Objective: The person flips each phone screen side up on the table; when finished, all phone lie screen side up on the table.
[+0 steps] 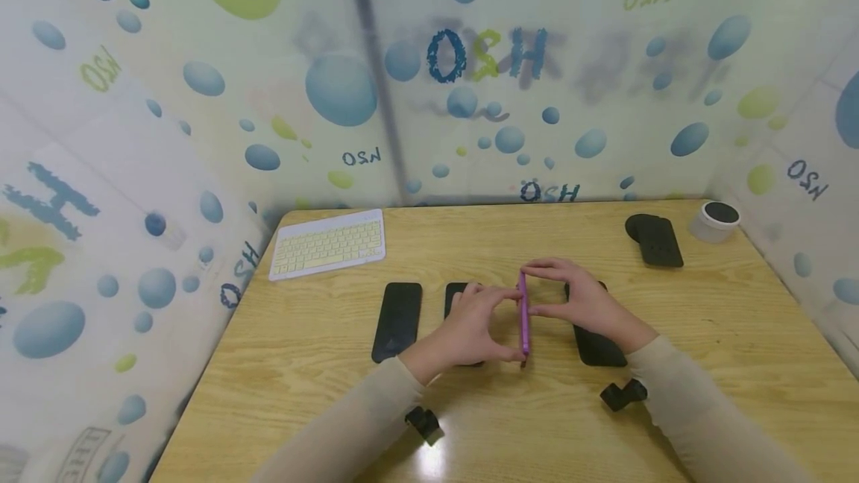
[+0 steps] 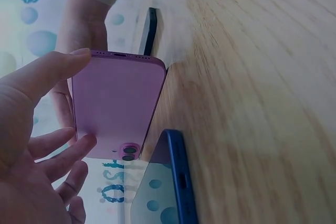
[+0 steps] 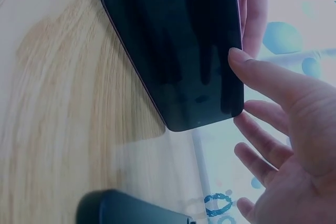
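Purple phone [image 1: 525, 326], held on edge, pinched by the fingers of your left hand [image 1: 466, 328] and right hand [image 1: 582, 300]. If you loosen both pinches, it could topple toward the dark phone [image 1: 597, 345].

Head view bright, fairly even, slightly soft; white glare on desk [image 1: 523, 423] at bottom edge, soft grey shadows across wall [image 1: 429, 144]. The 2 wrist views dimmer, cool-tinted; right one washed out at right, purple-edged phone [image 3: 176, 51] showing faint dark reflections.
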`<state>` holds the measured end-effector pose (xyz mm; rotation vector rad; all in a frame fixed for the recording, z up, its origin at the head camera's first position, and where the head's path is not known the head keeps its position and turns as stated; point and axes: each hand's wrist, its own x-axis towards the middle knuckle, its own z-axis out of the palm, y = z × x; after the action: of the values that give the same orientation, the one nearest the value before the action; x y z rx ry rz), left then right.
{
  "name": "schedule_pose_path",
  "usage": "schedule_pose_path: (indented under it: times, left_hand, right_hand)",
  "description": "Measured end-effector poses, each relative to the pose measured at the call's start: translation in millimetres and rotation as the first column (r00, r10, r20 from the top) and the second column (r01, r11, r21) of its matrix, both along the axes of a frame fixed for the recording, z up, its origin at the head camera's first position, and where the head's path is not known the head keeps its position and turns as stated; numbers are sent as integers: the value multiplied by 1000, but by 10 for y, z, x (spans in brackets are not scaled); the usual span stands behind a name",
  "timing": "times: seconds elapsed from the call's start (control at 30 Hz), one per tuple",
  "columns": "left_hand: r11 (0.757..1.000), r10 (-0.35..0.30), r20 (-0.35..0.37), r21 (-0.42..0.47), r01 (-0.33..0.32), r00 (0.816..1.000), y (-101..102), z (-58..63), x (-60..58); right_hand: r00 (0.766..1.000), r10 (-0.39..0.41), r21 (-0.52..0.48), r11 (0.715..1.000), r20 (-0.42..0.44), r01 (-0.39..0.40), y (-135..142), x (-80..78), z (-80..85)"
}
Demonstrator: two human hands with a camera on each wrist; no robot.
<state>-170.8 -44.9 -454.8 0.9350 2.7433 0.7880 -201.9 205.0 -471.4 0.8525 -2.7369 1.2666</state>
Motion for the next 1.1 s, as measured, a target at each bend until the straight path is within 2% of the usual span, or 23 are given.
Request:
schedule_pose_path:
  times: [0.27,0.43,0.77,1.1]
  left_hand:
    - [1000,11,-10,-14,-11,1000,-57,-20,-4]
    - [1000,18,-7,2,-18,1000,-94,-29,3]
    - [998,26,39,62,-28,999,-166,-54,8]
    - [997,37,52,65,-41,998,-197,-53,30]
  right_hand:
    - [1000,-8,-18,1000,6,8,-51,-11,-10]
    - [999,16,-7,1000,34,-16,-54,-44,-58]
    - [998,25,153,988,55,-33,-26,-99,-167]
    - [998,20,164,986,60,-29,-27,-113,-229]
